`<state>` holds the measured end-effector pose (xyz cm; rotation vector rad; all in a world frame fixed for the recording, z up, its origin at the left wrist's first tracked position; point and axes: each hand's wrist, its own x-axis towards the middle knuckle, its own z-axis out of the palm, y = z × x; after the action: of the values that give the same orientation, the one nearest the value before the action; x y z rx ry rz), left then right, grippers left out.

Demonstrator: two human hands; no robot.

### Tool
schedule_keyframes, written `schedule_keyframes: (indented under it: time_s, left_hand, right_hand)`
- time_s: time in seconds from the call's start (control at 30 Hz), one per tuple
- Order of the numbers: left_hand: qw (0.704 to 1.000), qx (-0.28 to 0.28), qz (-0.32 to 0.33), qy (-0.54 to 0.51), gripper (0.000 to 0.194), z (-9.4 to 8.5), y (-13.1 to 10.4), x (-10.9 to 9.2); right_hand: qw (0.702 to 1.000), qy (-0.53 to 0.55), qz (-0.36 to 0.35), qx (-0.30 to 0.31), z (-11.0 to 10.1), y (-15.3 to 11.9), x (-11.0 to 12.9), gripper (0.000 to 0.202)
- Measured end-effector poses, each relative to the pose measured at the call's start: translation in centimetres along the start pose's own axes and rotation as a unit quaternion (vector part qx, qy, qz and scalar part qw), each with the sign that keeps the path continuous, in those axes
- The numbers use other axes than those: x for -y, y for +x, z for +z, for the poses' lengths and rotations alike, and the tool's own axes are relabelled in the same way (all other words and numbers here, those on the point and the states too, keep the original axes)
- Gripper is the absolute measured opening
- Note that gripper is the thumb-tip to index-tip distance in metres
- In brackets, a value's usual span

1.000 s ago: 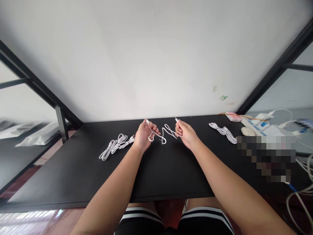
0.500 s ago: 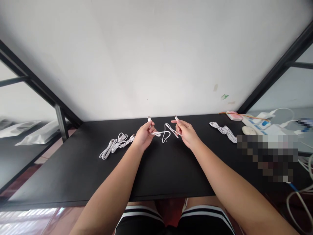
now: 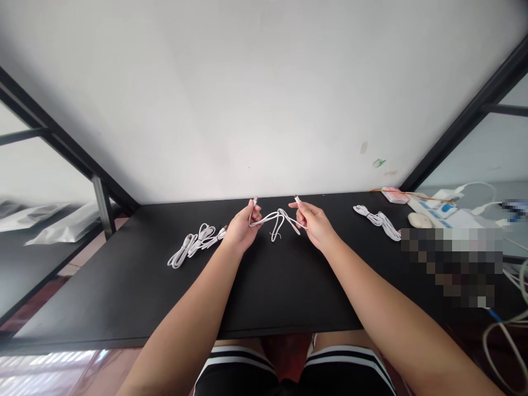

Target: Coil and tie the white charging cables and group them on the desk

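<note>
Between my two hands hangs a white USB cable (image 3: pixel 280 214), its middle looped and loosely crossed above the black desk. My left hand (image 3: pixel 243 226) pinches one end, with the plug pointing up past the thumb. At the other end, my right hand (image 3: pixel 312 221) closes on the second plug, thumb on top and index finger stretched out behind it. Left of my left hand lie several bundled white cables (image 3: pixel 196 246) on the desk. Another coiled white cable (image 3: pixel 376 218) rests to the right, apart from my right hand.
The black desk (image 3: pixel 124 297) runs along a pale wall. At its right stand a white mouse (image 3: pixel 419 220), a power strip (image 3: pixel 431 209) with plugs and cords, and a pink-and-white box (image 3: pixel 395 195). Black metal posts rise at both sides; plastic bags (image 3: pixel 68 223) lie beyond the left one.
The plug in my left hand has turned and shifted slightly right. The cable's loops between my hands have loosened and spread. My right hand has hardly moved.
</note>
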<state>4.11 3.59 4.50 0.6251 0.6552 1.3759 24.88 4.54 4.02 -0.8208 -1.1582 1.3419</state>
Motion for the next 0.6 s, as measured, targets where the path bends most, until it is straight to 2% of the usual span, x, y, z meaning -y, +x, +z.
schedule_keyframes:
  time_s: [0.1,0.23,0.6]
  left_hand:
    - [0.997,-0.024,0.014,0.069,0.028,-0.02,-0.09,0.41]
    - [0.991,-0.018,0.041,0.129,0.030,0.02,-0.25,0.88]
    - [0.986,0.003,0.048,0.159,0.033,-0.06,-0.40,0.94]
  right_hand:
    - [1.000,0.004,-0.003,0.000,0.07,0.04,-0.08,0.039]
    - [1.000,0.007,-0.005,-0.002,0.24,-0.01,0.03,0.039]
    - [1.000,0.008,-0.002,-0.007,0.32,-0.06,0.11,0.040]
